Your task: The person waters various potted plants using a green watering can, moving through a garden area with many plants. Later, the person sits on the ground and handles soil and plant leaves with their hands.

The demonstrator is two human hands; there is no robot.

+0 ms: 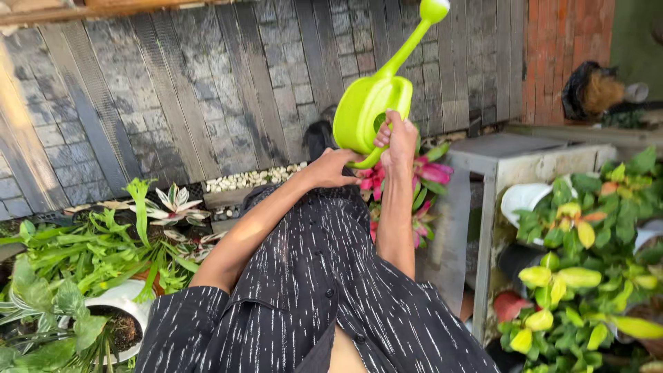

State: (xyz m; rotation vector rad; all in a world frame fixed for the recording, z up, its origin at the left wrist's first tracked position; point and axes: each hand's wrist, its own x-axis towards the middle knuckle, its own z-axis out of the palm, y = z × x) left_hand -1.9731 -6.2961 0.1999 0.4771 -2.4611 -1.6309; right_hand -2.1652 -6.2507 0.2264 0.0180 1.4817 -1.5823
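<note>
A lime-green watering can (369, 103) with a long spout pointing up and right is lifted in front of me at the top centre. My right hand (398, 141) grips its handle from the side. My left hand (333, 168) cups the can's underside. Just below the can sits a plant with pink and green leaves (423, 181). My black shirt with white flecks fills the bottom centre.
Green potted plants (90, 255) and a white pot (128, 298) stand at left. A grey metal stand (514, 162) and a yellow-green leafy shrub (587, 276) are at right. Dark plank paving, white pebbles (248, 179) and a brick wall (566, 41) lie beyond.
</note>
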